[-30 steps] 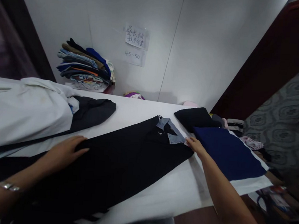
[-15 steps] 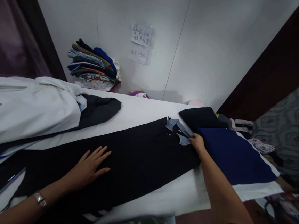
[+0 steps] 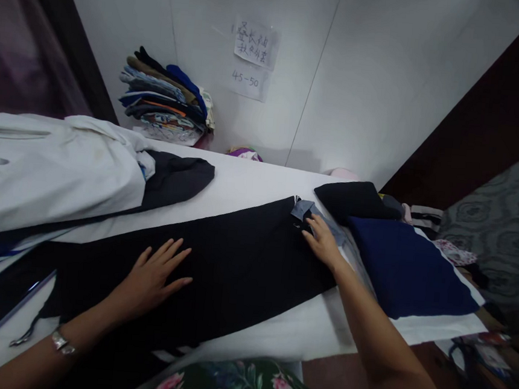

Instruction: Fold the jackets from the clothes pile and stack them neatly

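A black long garment (image 3: 235,259) with a grey-blue collar (image 3: 302,210) lies stretched across the white-covered table (image 3: 260,182), its collar end to the right. My left hand (image 3: 154,277) rests flat on the black cloth with fingers spread, holding nothing. At the collar end, my right hand (image 3: 323,241) lies over the neckline, thumb and fingers apart. It covers part of the collar. Small white marks show on the cloth just left of the right thumb.
To the right are a folded navy garment (image 3: 410,268) and a folded black one (image 3: 354,200). A white garment (image 3: 61,171) and a dark one (image 3: 179,178) lie at left. Against the wall stands a clothes stack (image 3: 168,99). A dark, flat, shiny-edged object (image 3: 3,293) sits at lower left.
My right hand has let go of the collar's right edge and moved left onto the neckline, its fingers spreading. The left hand stays flat on the cloth. The camera view has shifted slightly.
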{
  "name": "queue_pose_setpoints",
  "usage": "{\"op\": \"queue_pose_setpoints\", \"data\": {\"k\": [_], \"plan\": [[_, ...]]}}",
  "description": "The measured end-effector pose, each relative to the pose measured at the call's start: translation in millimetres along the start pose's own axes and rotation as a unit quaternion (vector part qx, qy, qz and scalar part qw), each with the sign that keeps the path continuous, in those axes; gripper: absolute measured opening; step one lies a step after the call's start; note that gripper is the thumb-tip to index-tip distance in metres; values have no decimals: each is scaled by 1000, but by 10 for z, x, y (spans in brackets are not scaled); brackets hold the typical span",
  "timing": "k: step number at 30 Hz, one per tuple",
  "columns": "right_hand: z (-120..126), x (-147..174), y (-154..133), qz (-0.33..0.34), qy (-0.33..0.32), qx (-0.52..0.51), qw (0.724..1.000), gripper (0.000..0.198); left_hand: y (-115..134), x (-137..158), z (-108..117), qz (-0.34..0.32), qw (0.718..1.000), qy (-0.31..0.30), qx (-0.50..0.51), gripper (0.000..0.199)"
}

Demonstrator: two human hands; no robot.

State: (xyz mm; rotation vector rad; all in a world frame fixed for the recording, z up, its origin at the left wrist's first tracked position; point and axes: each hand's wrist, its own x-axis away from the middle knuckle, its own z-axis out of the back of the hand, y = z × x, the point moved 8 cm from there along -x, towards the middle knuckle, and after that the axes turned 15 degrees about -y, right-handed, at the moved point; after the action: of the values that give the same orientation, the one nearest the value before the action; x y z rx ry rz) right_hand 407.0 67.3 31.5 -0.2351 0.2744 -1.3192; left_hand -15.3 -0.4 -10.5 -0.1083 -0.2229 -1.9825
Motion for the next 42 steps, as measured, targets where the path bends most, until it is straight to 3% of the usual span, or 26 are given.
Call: {"op": "queue_pose_setpoints", "data": {"k": [2, 5, 11, 15, 19, 22, 25, 28, 32, 35, 39, 42], "plan": [[-249, -25, -194, 20, -62, 3, 998, 52, 38, 42, -62, -1, 1000, -17, -8, 63], [-580, -25, -160, -36, -135, 34, 990, 53, 85, 80, -123, -9, 1000, -25, -13, 62], [-697, -6, -12, -65, -163, 44, 983, 53, 102, 70, -110, -10, 1000, -29, 7, 64], [-594, -8, -146, -72, -121, 18, 990, 49, 157, 132, -15, -4, 998, -32, 48, 60], [-552, -68, -665, 33, -75, -7, 997, 50, 102, 301, 184, 19, 995, 14, 99, 49], [-652, -119, -1106, 121, -90, -15, 988, 53, -173, 534, 323, 93, 984, 91, 120, 43], [-852, -164, -1367, 145, -119, 10, 982, 56, -545, 850, 397, 191, 960, 170, 117, 41], [-1082, -183, -1433, 134, -143, 62, 979, 55, -831, 1083, 395, 267, 938, 191, 113, 39], [-1206, -175, -1408, 134, -132, 96, 977, 54, -941, 1145, 423, 284, 933, 177, 131, 37], [-1189, -177, -1379, 135, -131, 84, 978, 54, -917, 1128, 464, 280, 935, 169, 136, 35], [-1062, -114, -1361, 131, -115, 14, 985, 55, -879, 1229, 494, 266, 929, 212, 144, 30], [-949, 46, -1461, 173, -82, -28, 981, 52, -844, 1348, 423, 245, 927, 225, 176, 28]]}}
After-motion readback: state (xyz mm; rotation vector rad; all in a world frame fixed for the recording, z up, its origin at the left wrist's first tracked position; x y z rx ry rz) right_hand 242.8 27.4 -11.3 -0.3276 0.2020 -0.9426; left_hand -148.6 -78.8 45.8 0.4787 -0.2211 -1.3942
